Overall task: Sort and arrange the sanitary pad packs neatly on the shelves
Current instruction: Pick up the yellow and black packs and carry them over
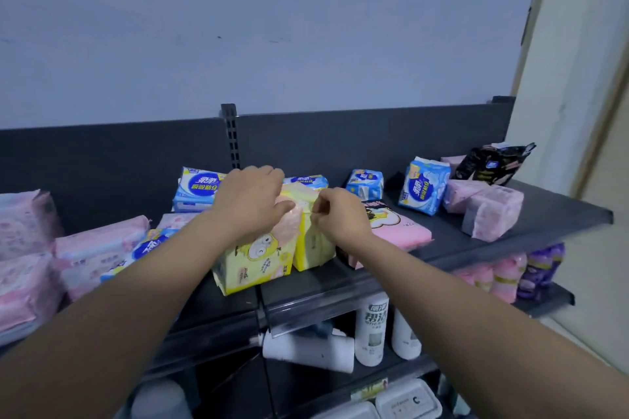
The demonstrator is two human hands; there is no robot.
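Two yellow pad packs stand side by side at the middle of the top shelf (531,231). My left hand (250,201) lies over the top of the left yellow pack (253,262), which shows a cartoon face. My right hand (337,214) pinches the upper edge of the right yellow pack (311,248). Blue packs (195,189) stand behind my hands, with more blue packs (423,189) further right. A flat pink pack (400,226) lies just right of my right wrist. Pink packs (30,262) are piled at the left.
A black pack (490,163) leans in the back right corner beside pale pink packs (490,211). On the shelf below stand white bottles (371,333), one toppled, and pink and purple packs (517,275). A dark back panel (340,139) closes the shelf.
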